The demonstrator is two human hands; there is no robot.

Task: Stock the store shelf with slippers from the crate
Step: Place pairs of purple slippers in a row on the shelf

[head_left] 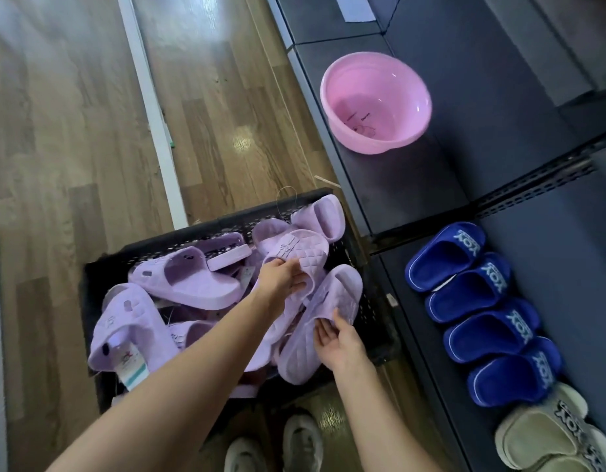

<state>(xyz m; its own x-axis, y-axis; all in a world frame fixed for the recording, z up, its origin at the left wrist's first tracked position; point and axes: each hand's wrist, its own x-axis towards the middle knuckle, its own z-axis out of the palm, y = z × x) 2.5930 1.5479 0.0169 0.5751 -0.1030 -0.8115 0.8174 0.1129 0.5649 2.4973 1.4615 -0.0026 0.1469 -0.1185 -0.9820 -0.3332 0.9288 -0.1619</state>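
A black plastic crate (206,233) on the wooden floor is full of several lilac slippers. My left hand (284,277) grips a quilted lilac slipper (294,250) by its strap, lifted a little above the pile. My right hand (335,335) holds the strap edge of a second quilted lilac slipper (315,321) lying near the crate's right side, thumb on top. The dark grey store shelf (584,267) runs along the right, holding several blue slippers (478,308) in a row.
A pink plastic basin (376,100) stands on the shelf further back. A beige slipper (550,437) sits at the near end of the blue row. My white shoes (294,444) stand below the crate. A tagged lilac slipper (131,332) lies at the crate's left.
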